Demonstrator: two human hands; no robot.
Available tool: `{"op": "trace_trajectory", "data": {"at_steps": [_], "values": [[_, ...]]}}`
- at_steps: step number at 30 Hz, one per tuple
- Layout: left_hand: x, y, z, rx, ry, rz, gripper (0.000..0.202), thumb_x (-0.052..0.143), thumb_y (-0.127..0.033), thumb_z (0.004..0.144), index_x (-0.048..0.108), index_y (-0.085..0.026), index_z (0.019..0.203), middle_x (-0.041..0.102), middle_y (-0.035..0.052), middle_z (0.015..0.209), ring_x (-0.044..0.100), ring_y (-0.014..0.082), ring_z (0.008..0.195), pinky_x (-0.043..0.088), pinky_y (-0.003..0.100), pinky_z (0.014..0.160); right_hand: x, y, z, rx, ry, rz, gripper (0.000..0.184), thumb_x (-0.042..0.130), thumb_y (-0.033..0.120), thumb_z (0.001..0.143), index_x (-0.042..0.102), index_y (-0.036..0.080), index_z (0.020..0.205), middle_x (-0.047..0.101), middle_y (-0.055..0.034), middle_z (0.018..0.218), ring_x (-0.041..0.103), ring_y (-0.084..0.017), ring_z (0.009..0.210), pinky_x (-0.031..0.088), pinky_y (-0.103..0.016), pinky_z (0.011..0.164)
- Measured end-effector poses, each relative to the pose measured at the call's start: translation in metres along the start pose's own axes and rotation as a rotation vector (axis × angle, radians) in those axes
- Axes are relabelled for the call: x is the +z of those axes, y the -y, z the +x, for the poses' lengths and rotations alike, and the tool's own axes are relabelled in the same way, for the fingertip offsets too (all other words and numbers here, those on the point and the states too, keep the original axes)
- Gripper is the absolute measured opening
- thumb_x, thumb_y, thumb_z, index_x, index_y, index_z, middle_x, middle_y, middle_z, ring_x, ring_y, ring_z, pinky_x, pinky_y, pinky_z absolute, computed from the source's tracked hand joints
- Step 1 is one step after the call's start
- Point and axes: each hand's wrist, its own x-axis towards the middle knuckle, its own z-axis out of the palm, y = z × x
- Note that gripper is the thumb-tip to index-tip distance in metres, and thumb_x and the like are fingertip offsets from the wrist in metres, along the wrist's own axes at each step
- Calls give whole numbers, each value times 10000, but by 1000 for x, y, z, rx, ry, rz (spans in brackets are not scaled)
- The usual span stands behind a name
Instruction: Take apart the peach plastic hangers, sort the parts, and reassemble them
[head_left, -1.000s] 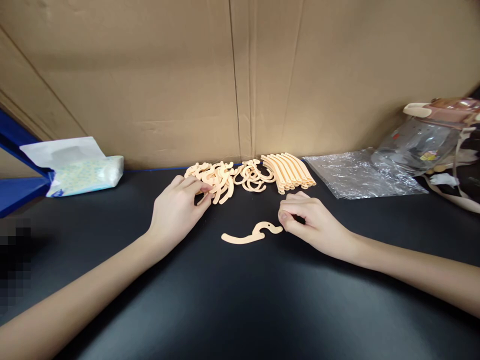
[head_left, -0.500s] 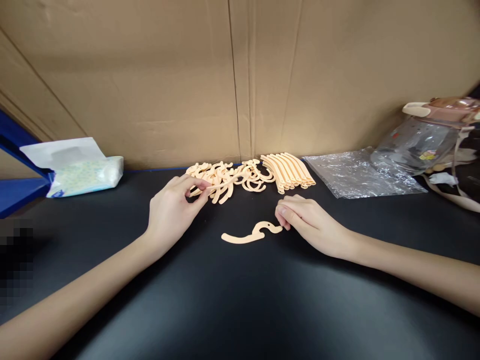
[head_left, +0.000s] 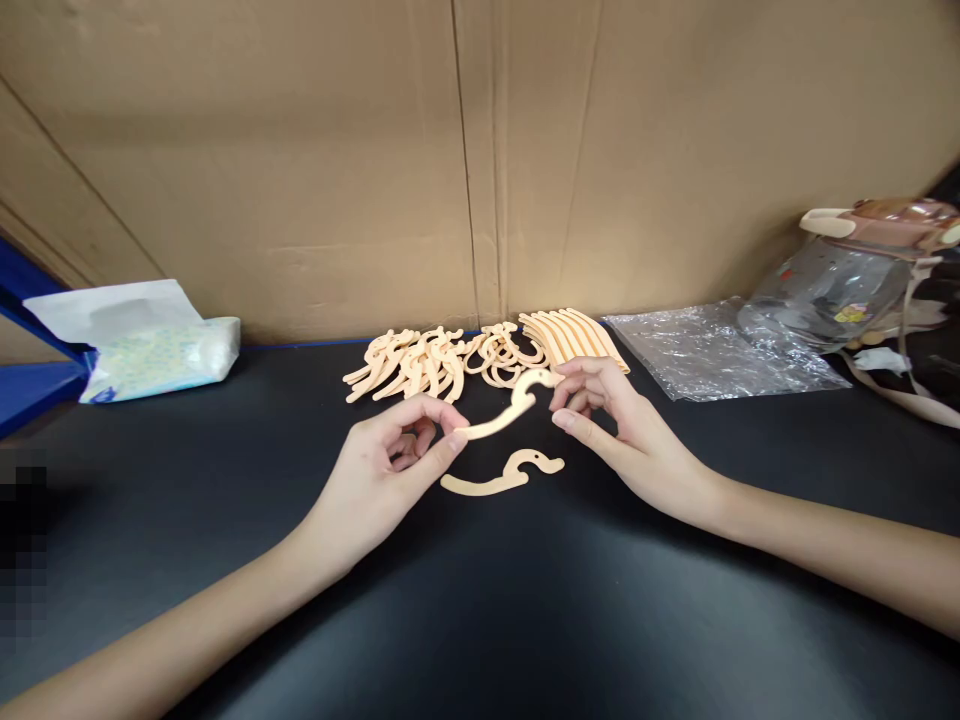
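Pinched between the thumb and fingers of my left hand (head_left: pixel 397 450) is the plain end of a flat, curved beige hook-shaped piece (head_left: pixel 491 424), raised above the dark table. My right hand (head_left: pixel 619 425) has its fingers apart beside the hooked end; whether a fingertip touches it I cannot tell. Below, a matching piece (head_left: pixel 486 487) with a small hole lies flat on the table. Beyond my left hand is a loose pile of similar beige pieces (head_left: pixel 424 362). Curved beige strips (head_left: pixel 574 338) sit in a neat row behind my right hand, which partly hides them.
A brown cardboard wall (head_left: pixel 315 180) closes off the back of the black table (head_left: pixel 480 620). At left is a tissue pack (head_left: pixel 161 355). To the right lie a clear plastic bag (head_left: pixel 675 350) and a transparent bottle (head_left: pixel 832 285) with a strap.
My left hand has drawn back from the pile toward me with the hook-shaped piece. My right hand has lifted off the lying piece, and its fingers have spread near the held one.
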Motion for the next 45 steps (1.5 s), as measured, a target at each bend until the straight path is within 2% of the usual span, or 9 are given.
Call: {"op": "trace_trajectory", "data": {"at_steps": [3, 7, 14, 19, 24, 28, 33, 38, 45], "values": [[0, -3, -1, 11, 81, -23, 169, 622, -363, 845, 639, -208, 779, 522, -25, 660, 433, 110, 573, 339, 232, 492, 0, -3, 2, 26, -34, -13, 296, 533, 367, 955, 472, 253, 1222, 591, -39, 1057, 588, -152, 865, 513, -339, 817], [0, -2, 0, 90, 147, 29, 145, 609, -330, 846, 646, -212, 772, 526, -28, 640, 417, 108, 552, 338, 236, 482, 0, -3, 5, 68, 52, -5, 156, 539, 345, 951, 615, 210, 962, 661, -25, 898, 611, -154, 810, 510, -308, 762], [-1, 4, -5, 391, 231, 308, 127, 523, -235, 929, 620, -212, 850, 647, -20, 781, 535, 110, 654, 430, 235, 605, 0, -7, 8, 136, 133, -29, 210, 555, 374, 942, 669, 198, 955, 704, -21, 911, 610, -139, 776, 469, -270, 686], [-10, 17, 6, 549, 111, 640, 265, 401, -236, 995, 662, -209, 1036, 695, 48, 1011, 614, 188, 958, 479, 313, 862, 0, -9, 9, 132, 134, -49, 194, 561, 343, 935, 676, 190, 965, 701, -19, 889, 595, -137, 756, 455, -277, 686], [-15, 35, 28, 379, 50, 904, 472, 436, -474, 968, 572, -252, 1362, 442, 124, 1507, 344, 356, 1410, 328, 552, 1117, 0, -7, 9, 131, 173, -88, 210, 546, 353, 940, 681, 195, 965, 707, -22, 901, 589, -144, 753, 445, -284, 686], [-8, 44, 47, 151, 23, 932, 842, 498, -690, 865, 310, -222, 1539, 209, 180, 1622, 89, 438, 1493, 129, 689, 1143, 0, -6, 10, 123, 185, -118, 193, 538, 326, 944, 680, 197, 953, 706, -11, 889, 588, -136, 745, 434, -274, 675], [-2, 48, 72, 56, 29, 936, 717, 431, -622, 922, 322, -263, 1533, 255, 165, 1612, 138, 453, 1482, 142, 734, 1106, -1, -2, 9, 130, 192, -116, 182, 531, 295, 950, 682, 193, 962, 725, -22, 925, 614, -148, 794, 438, -279, 688], [-5, 54, 89, 77, 39, 951, 596, 375, -453, 958, 390, -208, 1501, 327, 171, 1581, 254, 432, 1456, 226, 693, 1107, -2, -2, 9, 143, 197, -118, 168, 533, 292, 953, 675, 203, 960, 722, -14, 937, 612, -138, 793, 427, -257, 658], [-6, 62, 103, 129, -9, 955, 594, 381, -422, 937, 406, -190, 1483, 344, 178, 1569, 314, 405, 1436, 254, 628, 1123, -2, -6, 8, 123, 204, -111, 165, 529, 295, 957, 665, 202, 964, 711, -22, 936, 614, -147, 813, 439, -263, 669]]}}
